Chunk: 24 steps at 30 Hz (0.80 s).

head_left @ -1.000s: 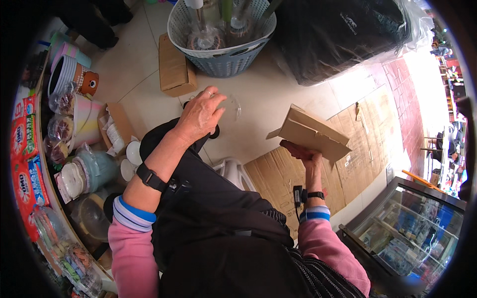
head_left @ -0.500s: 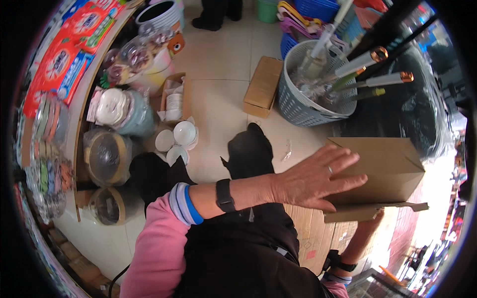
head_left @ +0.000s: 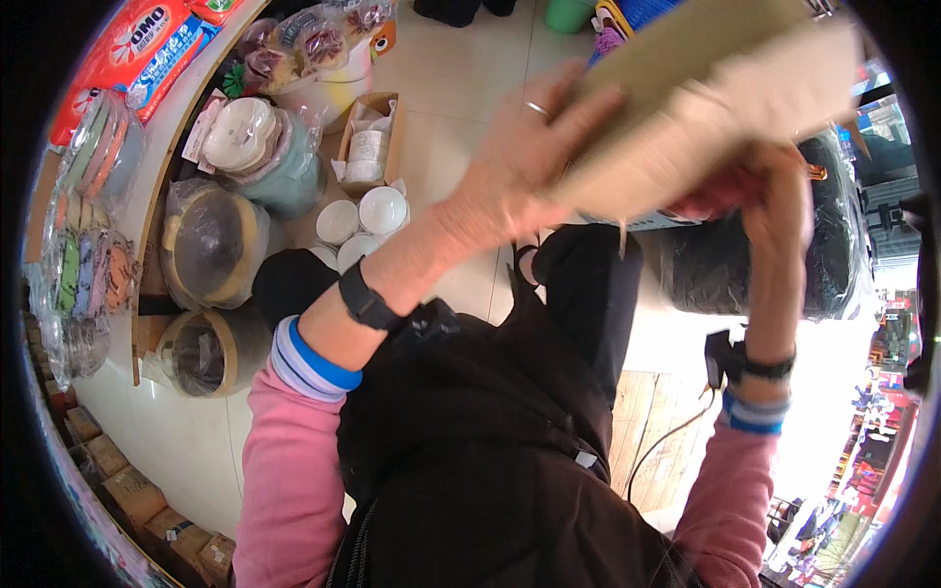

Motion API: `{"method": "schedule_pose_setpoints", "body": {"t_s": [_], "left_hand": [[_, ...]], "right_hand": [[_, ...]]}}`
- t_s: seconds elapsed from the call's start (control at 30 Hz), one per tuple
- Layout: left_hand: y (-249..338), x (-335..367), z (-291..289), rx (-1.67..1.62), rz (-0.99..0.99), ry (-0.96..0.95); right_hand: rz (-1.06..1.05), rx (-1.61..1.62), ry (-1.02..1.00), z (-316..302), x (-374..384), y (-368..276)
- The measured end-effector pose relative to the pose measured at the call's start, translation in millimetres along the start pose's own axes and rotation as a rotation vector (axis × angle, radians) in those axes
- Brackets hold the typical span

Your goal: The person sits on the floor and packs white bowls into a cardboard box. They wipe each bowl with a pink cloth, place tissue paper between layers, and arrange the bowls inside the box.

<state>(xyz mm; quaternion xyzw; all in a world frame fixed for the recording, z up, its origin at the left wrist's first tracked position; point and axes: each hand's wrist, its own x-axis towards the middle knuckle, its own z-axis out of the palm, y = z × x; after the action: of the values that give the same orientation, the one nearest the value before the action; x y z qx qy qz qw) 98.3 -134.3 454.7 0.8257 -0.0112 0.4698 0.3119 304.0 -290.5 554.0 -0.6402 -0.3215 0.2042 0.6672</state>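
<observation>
A brown cardboard box, blurred by motion, is raised in front of me at the upper right. My left hand grips its left side, the thumb and a ringed finger bent against the cardboard. From below, my right hand holds the near right part; its fingers are partly hidden and smeared. Small white bowls stand on the floor beyond my left knee. Just past them, an open carton contains a wrapped stack of white bowls.
At left, wrapped plates and bowls and round bagged containers line a shelf edge. A black plastic-wrapped bundle lies at right. A green bin stands at the back, near another person's dark shoes.
The box has gone from low on my right up and forward, tilting. My left hand, spread against it before, now grips its side. My right hand has risen with it, and my view has shifted.
</observation>
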Motion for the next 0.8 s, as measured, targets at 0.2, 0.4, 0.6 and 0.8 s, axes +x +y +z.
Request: {"method": "schedule_pose_setpoints", "body": {"t_s": [0.2,0.4,0.6,0.8], "left_hand": [[-51,-82,-26,0.438,-0.260,-0.205],[-104,-188,-36,-0.722,-1.430,-0.060],[-139,-291,16,-0.177,-1.537,-0.026],[-174,-375,48,0.059,-1.471,-0.228]], "right_hand": [[0.148,-0.131,-0.021,93,42,120],[0.525,-0.348,-0.030,129,21,286],[0.639,-0.738,-0.213,137,-48,415],[0.644,-0.705,-0.411,162,-72,425]]}}
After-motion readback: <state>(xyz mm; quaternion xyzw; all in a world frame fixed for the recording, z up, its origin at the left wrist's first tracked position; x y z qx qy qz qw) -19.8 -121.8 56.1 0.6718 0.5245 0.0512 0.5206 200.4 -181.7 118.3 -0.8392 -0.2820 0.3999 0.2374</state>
